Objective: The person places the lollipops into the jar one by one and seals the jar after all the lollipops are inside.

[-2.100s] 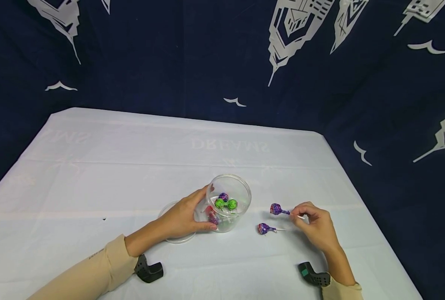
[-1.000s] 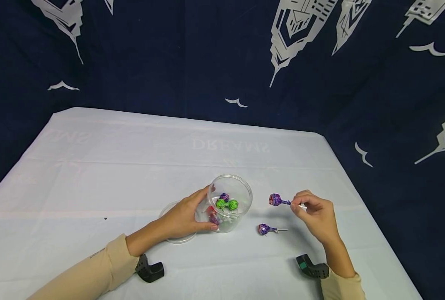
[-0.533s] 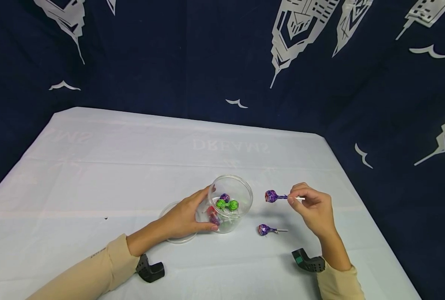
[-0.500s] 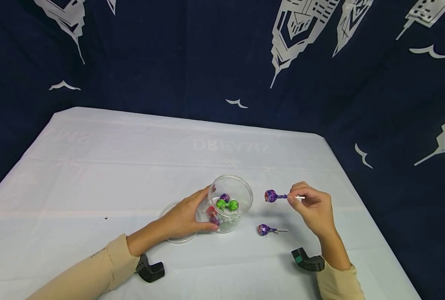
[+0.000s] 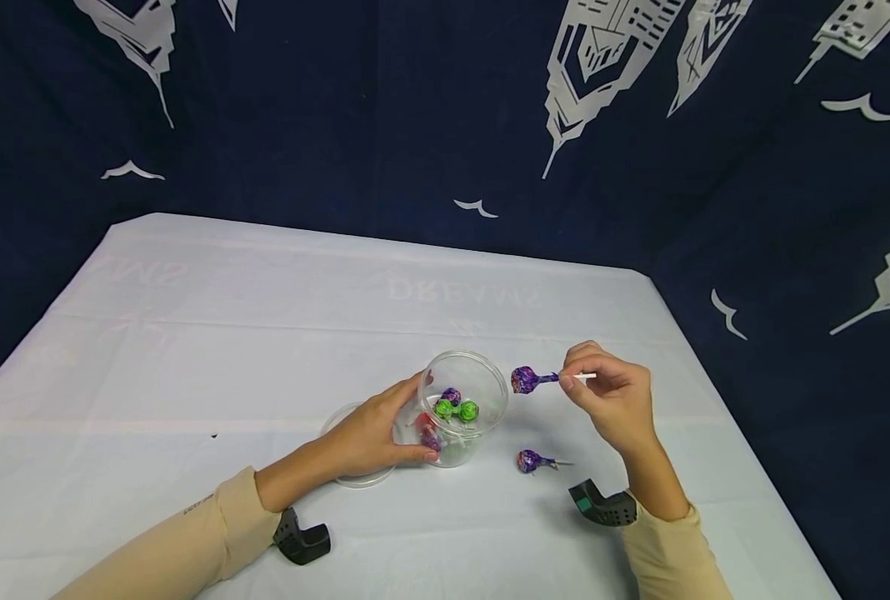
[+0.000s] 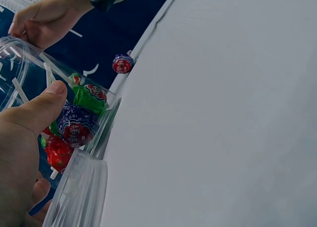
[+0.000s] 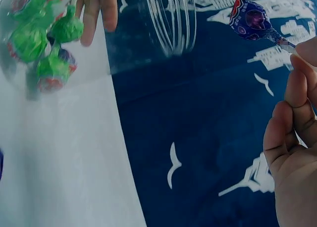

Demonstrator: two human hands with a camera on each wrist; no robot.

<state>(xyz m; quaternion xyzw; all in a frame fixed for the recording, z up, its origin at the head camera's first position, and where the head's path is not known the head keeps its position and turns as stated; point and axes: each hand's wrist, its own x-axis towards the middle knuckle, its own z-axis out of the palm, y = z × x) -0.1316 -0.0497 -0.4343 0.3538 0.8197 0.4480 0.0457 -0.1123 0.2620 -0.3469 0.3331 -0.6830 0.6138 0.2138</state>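
Note:
My left hand grips a clear plastic jar by its left side, thumb across the front. Inside lie several wrapped lollipops, among them a green lollipop, a purple one and a red lollipop. My right hand pinches a purple lollipop by its white stick, held up just right of the jar's open rim with the candy end toward it. In the right wrist view the lollipop's blue-purple wrapper shows above the fingertips. A second purple lollipop lies on the table below my right hand.
A clear round lid lies on the table, partly hidden under my left hand and wrist. White cloth covers the table. A dark blue curtain with white prints hangs behind it. A small dark speck sits at left.
My right hand has lifted the purple lollipop off the table and carried it up and left, close to the jar's rim. My left hand and the jar stay in place.

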